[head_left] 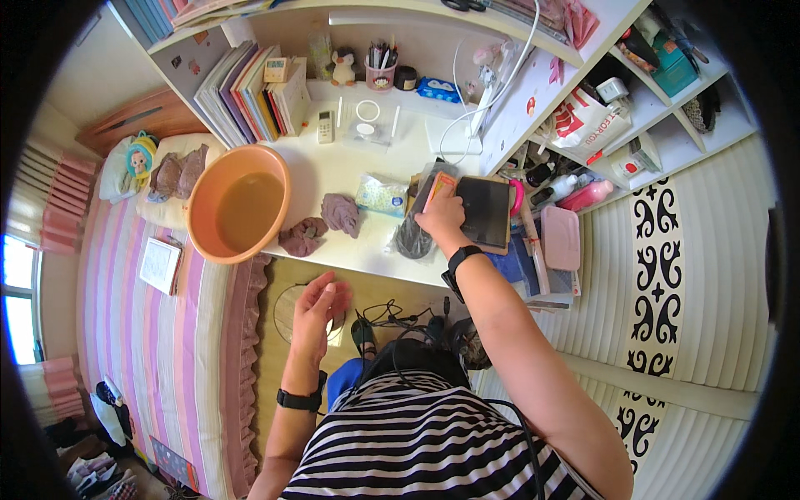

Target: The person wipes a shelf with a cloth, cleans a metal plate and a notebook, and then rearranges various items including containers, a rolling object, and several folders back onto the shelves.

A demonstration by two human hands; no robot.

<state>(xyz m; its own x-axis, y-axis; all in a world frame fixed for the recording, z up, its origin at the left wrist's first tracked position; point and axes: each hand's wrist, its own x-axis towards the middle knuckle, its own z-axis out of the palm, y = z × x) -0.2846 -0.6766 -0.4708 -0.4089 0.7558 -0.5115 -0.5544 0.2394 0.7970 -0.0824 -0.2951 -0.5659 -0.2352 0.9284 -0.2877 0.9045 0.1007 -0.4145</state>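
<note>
Right of the frame's centre, the right hand's (443, 217) fingers looked clamped on an orange packet (437, 185), seemingly not yet lifted clear of the dark bagged item (414, 239); the left hand (315, 308), lower down, hung bare, fingers loosely curled. Two crumpled cloths (339, 213) and a basin (213, 227), left of centre, lay untouched. The packet's lower end was hidden, the bag's contents unclear.

- White desk (304, 177), shelves (512, 137) above and right
- Pink-and-white striped bed (192, 333) left, ruffled along its edge
- Bright window (18, 304) far left, pink-and-white curtains (68, 200)
- Yellowish floor (271, 379)
- Pale pleated panels (712, 250) at right, black scrollwork strip (656, 267)
</note>
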